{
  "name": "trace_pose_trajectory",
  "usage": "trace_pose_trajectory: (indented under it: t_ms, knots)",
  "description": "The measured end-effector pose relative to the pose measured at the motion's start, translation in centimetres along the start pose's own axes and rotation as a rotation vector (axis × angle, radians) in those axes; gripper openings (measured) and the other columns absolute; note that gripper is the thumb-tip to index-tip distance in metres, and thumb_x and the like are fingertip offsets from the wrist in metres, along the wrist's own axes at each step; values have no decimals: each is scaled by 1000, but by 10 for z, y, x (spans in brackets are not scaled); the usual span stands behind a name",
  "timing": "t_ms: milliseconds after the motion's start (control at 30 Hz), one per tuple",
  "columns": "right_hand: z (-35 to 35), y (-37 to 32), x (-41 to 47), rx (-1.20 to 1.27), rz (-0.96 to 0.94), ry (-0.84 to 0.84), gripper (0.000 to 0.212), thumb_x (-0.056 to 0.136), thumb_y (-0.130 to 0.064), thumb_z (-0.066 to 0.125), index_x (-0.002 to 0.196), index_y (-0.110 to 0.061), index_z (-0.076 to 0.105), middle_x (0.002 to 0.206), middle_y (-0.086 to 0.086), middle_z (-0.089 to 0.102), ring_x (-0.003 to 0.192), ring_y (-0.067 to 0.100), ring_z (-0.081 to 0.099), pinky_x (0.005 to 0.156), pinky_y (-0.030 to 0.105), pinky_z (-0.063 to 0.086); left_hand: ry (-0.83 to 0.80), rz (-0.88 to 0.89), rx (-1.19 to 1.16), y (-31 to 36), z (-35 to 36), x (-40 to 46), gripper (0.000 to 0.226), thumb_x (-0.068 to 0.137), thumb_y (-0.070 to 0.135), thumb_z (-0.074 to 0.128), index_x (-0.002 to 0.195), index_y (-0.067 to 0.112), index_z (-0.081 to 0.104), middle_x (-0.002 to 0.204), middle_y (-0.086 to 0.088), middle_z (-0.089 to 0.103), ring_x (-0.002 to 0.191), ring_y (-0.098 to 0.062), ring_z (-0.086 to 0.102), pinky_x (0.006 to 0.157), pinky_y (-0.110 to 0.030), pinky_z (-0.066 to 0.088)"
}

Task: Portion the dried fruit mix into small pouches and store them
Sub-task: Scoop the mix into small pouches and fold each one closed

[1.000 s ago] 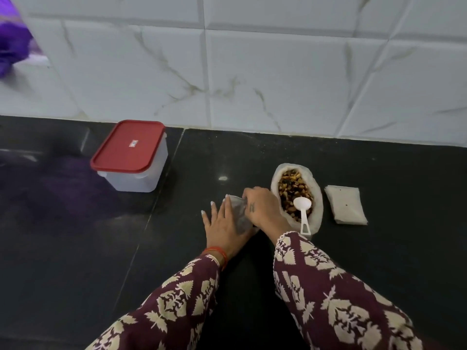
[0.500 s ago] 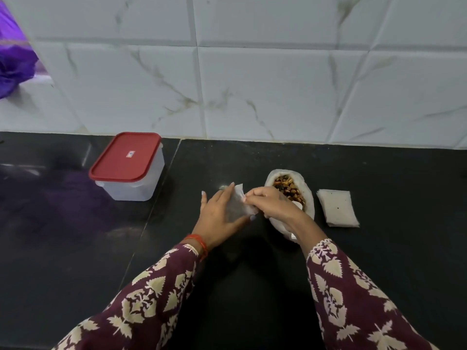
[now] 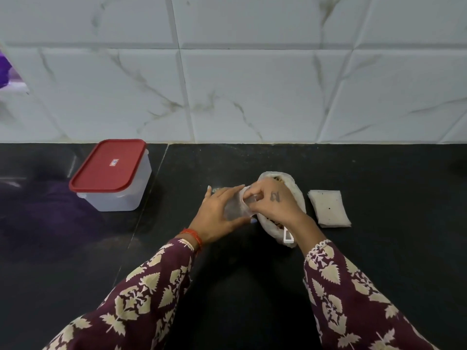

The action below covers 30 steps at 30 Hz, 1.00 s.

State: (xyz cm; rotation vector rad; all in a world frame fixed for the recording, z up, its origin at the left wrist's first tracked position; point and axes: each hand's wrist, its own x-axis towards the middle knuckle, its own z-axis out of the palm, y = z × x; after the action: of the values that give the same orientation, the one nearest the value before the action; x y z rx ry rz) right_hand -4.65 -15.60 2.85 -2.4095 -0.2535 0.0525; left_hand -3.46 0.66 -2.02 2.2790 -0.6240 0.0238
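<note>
1. A small clear pouch (image 3: 236,207) is pinched between left hand (image 3: 219,215) and right hand (image 3: 271,202), above the table (image 3: 227,162).
2. The fruit mix bag (image 3: 294,190) is seen behind the right hand.
3. The red-lidded container (image 3: 112,174) is set well left.

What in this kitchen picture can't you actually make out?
- Dried fruit mix in the bag: head view, mostly hidden by the right hand.
- Spoon: only the handle end shows.
- Small pouch: contents unclear, covered by both hands.
- Red-lidded container: lid hides the inside; label too small.
</note>
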Motion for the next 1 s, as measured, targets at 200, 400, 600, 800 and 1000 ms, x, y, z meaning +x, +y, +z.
trace_pose_trajectory:
  t_ms: [200,400,600,800,1000]
  knots:
    - [-2,16,-2,385,80,47,18,78,-12,73,90,-24,75,81,-17,68,78,0,66,72,16,53,13,-49,-249,-1,0,8,63,63,51,79,119,42,52,115,15,58,107,-2,53,90,-20,42]
    - [-26,52,-20,115,361,319,14,78,-36,74,85,-24,70,84,-7,69,82,10,64,73,30,50,-9,-112,-280,-11,10,5,67,60,52,81,119,43,50,115,21,50,110,0,48,92,-20,39]
    - [3,65,-30,-208,640,-28,32,79,-50,67,81,-18,63,78,0,63,75,16,60,53,25,35,-15,-116,-232,-20,25,9,64,66,40,82,121,41,50,123,15,47,115,-3,45,97,-20,34]
    - [-13,61,-32,-279,519,244,11,88,-33,61,87,-23,65,79,-3,62,75,14,57,53,25,32,-32,-118,-207,-26,38,13,66,67,41,82,126,36,52,122,17,47,113,0,45,91,-8,31]
    - [-10,74,-10,-644,507,269,15,92,-27,56,93,-17,67,87,1,64,88,17,58,66,26,42,-41,-114,-167,-29,46,20,70,68,45,79,131,32,51,125,16,47,115,-2,44,94,-18,35]
